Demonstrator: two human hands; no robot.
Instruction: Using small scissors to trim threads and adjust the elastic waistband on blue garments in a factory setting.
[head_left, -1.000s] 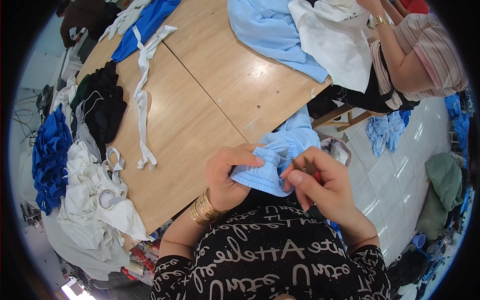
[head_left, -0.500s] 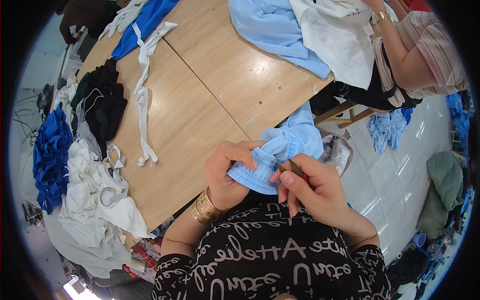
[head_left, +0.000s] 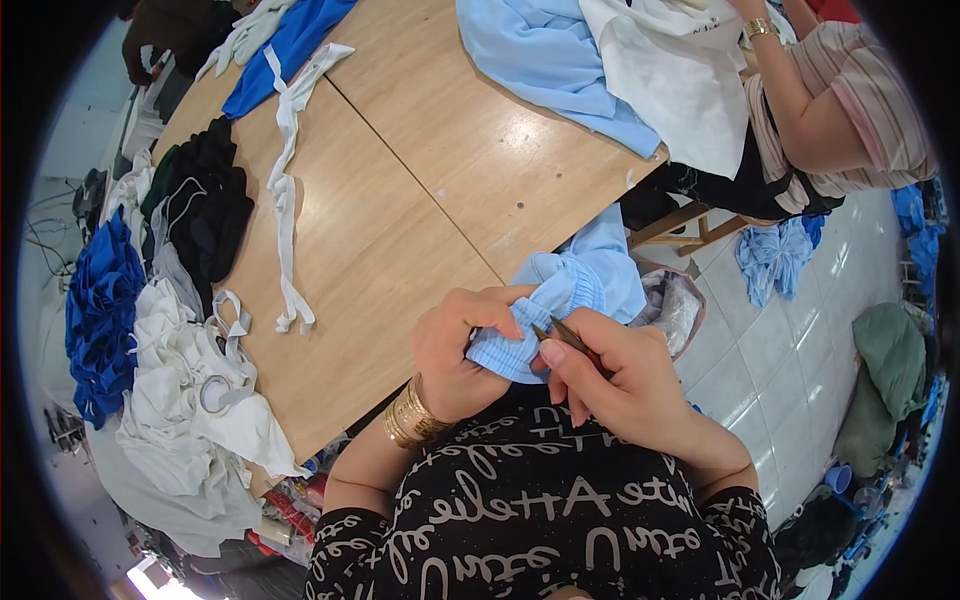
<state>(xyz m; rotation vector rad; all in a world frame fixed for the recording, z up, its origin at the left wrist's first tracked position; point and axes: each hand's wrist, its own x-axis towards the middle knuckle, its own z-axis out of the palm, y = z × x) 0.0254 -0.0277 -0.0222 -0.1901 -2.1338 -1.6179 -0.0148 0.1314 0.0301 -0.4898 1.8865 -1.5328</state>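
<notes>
A light blue garment (head_left: 592,283) with a ribbed, gathered elastic band (head_left: 508,357) hangs at the table's near edge, in front of my body. My left hand (head_left: 460,345) is closed around the band, thumb and index finger pinching its upper part. Gold bangles circle that wrist. In my right hand (head_left: 625,378) is a pair of small thread snips (head_left: 572,340) with dark pointed blades and a bit of red by the fingers. The slightly parted blade tips are at the band, close to my left thumb. Part of the band is hidden behind my fingers.
The wooden table (head_left: 390,220) carries a white fabric strip (head_left: 285,190). White cloth (head_left: 180,400), black cloth (head_left: 215,190) and blue ruffled cloth (head_left: 105,310) are piled at its left. A co-worker's arm (head_left: 820,130) is at the far right, beside white fabric (head_left: 680,90). A plastic bag (head_left: 678,308) stands below the garment.
The snips have come a little left and up, their tips nearer my left thumb. The band has turned slightly in my left hand, which still holds it.
</notes>
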